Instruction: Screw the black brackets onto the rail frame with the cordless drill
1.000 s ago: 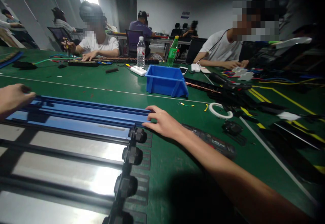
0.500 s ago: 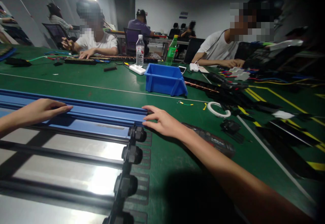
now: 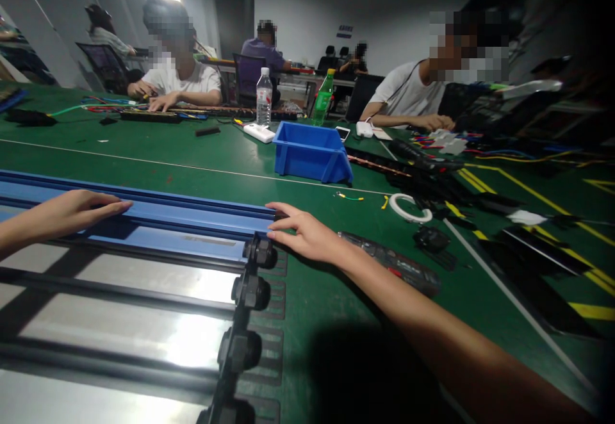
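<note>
Evidently, the right hand (image 3: 307,235) has its fingers spread and slightly bent at the right end of the blue rail (image 3: 192,209), touching or nearly so. The left hand (image 3: 79,211) lies palm down over the rail, loosely open. The rail sits on the green counter (image 3: 307,334), just beyond the silver panels (image 3: 144,321), whose right ends carry black knobs (image 3: 247,347). A blue bin (image 3: 310,152) stands farther off.

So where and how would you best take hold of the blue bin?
I'd pinch the near rim of the blue bin from above, thumb outside, fingers inside: it sits upright with its top open, and that wall faces the wearer, so the rim looks like the handiest edge.
</note>
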The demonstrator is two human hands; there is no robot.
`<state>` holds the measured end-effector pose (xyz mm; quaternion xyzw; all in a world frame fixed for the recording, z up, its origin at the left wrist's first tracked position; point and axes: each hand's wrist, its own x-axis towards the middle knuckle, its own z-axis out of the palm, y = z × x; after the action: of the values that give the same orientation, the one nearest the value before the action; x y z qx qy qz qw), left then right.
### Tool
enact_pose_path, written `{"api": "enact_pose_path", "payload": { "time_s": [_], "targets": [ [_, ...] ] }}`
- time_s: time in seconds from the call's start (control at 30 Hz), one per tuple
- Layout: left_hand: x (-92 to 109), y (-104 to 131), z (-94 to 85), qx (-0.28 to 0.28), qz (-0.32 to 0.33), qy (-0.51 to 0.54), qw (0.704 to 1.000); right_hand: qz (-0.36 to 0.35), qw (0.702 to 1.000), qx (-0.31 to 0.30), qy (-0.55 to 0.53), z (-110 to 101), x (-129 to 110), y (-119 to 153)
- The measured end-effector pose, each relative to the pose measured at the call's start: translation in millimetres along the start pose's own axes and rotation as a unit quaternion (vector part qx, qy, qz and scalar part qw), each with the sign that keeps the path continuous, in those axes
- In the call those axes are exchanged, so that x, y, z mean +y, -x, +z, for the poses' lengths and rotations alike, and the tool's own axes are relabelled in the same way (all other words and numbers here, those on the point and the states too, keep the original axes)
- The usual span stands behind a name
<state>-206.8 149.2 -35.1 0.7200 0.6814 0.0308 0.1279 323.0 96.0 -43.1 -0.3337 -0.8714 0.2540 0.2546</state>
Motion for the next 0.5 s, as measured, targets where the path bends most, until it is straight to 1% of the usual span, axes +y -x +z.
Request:
{"api": "enact_pose_path", "payload": {
  "time_s": [0.07,0.1,0.23,0.5],
  "targets": [
    [-5.5,-2.3,1.5,-0.048,0.012,0.015,0.999,0.006,1.0,0.002,0.001,0.9,-0.6,0.5],
    [-7.4,-3.2,2.2,-0.056,0.011,0.019,0.998,0.009,1.0,0.004,0.002,1.2,-0.9,0.6],
    [-9.1,-3.8,5.1,-0.042,0.0,0.019,0.999,0.016,1.0,0.007,0.005,1.7,-2.0,0.1],
    [-0.3,3.6,3.6,-0.036,0.076,0.036,0.996,0.009,1.0,0.014,0.012,-0.2,-2.9,0.5]
  ]
}}
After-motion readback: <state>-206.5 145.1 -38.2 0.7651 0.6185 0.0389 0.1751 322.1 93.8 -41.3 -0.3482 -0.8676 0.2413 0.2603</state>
